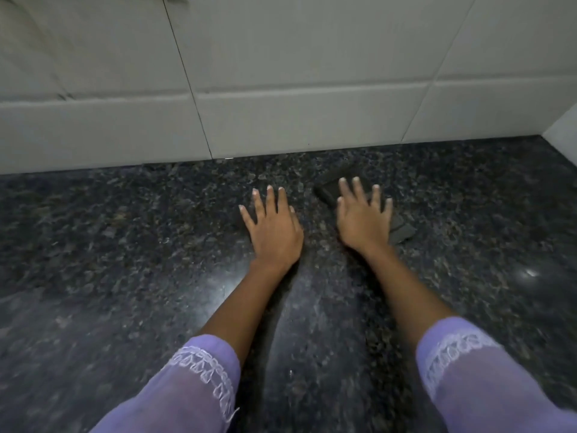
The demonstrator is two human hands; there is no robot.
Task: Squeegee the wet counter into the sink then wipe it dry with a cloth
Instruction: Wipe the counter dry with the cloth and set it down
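Note:
A dark speckled granite counter fills the lower view, glossy with light glare. My right hand lies flat with fingers spread on a dark grey cloth, pressing it onto the counter near the back wall; the cloth shows past the fingertips and at the right of the palm. My left hand rests flat on the bare counter just left of it, fingers apart, holding nothing. No squeegee and no sink are in view.
A white tiled wall runs along the back of the counter. A second white wall meets it at the far right corner. Purple lace-trimmed sleeves cover both forearms.

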